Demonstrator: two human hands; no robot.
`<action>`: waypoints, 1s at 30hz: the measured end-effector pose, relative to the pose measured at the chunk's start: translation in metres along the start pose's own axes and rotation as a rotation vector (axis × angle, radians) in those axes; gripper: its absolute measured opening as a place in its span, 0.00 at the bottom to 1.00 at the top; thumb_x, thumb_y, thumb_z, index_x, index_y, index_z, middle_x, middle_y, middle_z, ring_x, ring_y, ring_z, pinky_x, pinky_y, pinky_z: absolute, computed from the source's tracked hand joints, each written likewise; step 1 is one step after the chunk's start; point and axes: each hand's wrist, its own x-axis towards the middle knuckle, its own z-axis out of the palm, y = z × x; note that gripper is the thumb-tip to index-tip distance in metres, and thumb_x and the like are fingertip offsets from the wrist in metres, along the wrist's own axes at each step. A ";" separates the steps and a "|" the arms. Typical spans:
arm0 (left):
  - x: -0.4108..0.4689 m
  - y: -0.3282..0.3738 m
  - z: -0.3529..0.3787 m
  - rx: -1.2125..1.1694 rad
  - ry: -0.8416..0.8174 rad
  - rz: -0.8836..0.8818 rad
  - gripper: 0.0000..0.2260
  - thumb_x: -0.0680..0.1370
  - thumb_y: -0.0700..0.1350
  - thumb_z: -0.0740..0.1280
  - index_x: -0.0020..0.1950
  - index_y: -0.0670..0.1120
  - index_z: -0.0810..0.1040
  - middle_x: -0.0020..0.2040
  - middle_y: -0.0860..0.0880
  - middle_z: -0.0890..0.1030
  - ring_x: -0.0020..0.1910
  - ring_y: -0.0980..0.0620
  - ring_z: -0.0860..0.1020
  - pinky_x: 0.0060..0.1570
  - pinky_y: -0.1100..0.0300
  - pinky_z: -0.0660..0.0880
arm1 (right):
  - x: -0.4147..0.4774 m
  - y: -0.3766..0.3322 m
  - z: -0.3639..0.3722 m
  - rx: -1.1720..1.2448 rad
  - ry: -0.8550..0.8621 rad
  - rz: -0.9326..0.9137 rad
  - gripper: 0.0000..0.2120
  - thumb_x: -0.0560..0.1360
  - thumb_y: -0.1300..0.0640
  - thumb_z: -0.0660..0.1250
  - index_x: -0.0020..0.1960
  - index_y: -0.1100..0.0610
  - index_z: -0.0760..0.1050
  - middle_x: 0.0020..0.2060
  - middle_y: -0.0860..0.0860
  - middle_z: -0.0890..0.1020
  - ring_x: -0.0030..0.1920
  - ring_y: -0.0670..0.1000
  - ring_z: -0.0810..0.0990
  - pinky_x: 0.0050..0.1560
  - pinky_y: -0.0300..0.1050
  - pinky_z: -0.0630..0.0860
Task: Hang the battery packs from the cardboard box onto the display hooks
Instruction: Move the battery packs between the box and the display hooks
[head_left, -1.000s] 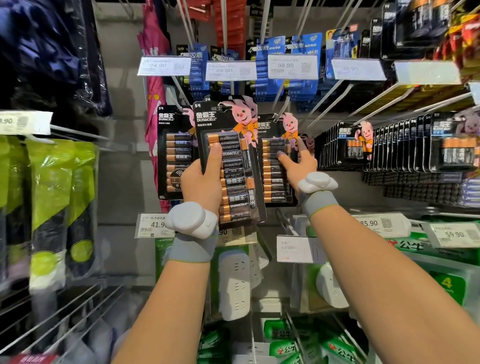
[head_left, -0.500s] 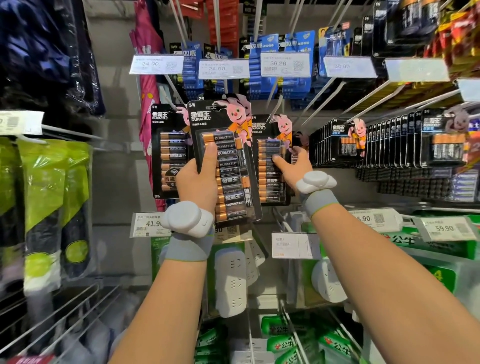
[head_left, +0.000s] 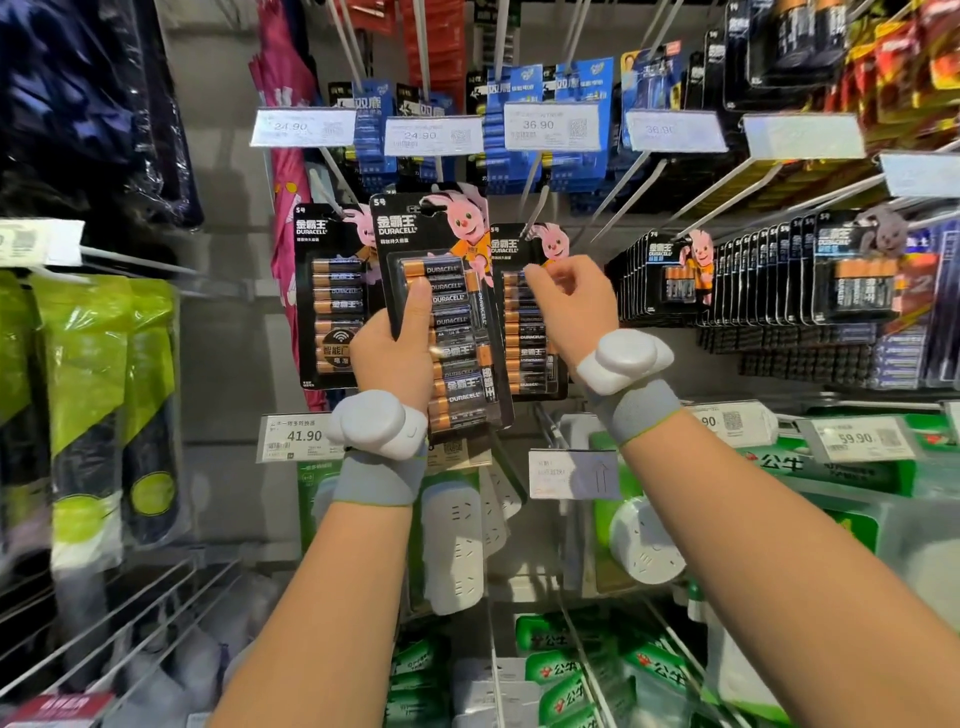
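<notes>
While my left hand (head_left: 397, 353) is clamped on the black Duracell battery blister pack (head_left: 441, 312), raised before the metal display hooks (head_left: 537, 202), I judge it stiff-carded, fairly heavy and slick, best gripped low with the top hole left free. My right hand (head_left: 574, 306) pinches the hung black pack (head_left: 524, 312) near its top. I count 1 pack held and 2 large packs hanging nearby.
</notes>
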 end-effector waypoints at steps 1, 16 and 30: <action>-0.003 0.001 0.002 -0.004 0.000 -0.001 0.19 0.79 0.55 0.65 0.36 0.42 0.75 0.38 0.45 0.80 0.39 0.48 0.79 0.48 0.46 0.78 | -0.005 -0.004 -0.001 0.045 -0.043 0.002 0.09 0.78 0.50 0.65 0.49 0.57 0.73 0.39 0.48 0.76 0.42 0.48 0.74 0.46 0.42 0.72; -0.033 0.016 0.038 -0.031 -0.051 -0.002 0.16 0.79 0.53 0.65 0.32 0.52 0.75 0.30 0.55 0.77 0.33 0.55 0.76 0.39 0.56 0.75 | -0.045 -0.025 -0.026 0.441 -0.269 0.221 0.03 0.75 0.58 0.70 0.47 0.56 0.77 0.46 0.57 0.84 0.48 0.56 0.84 0.51 0.53 0.81; -0.024 0.018 0.039 0.008 -0.193 -0.092 0.14 0.79 0.50 0.66 0.60 0.44 0.77 0.52 0.47 0.81 0.52 0.50 0.81 0.56 0.50 0.78 | -0.034 -0.022 -0.037 0.382 -0.078 0.190 0.09 0.74 0.60 0.71 0.50 0.65 0.77 0.48 0.64 0.83 0.49 0.63 0.83 0.52 0.62 0.79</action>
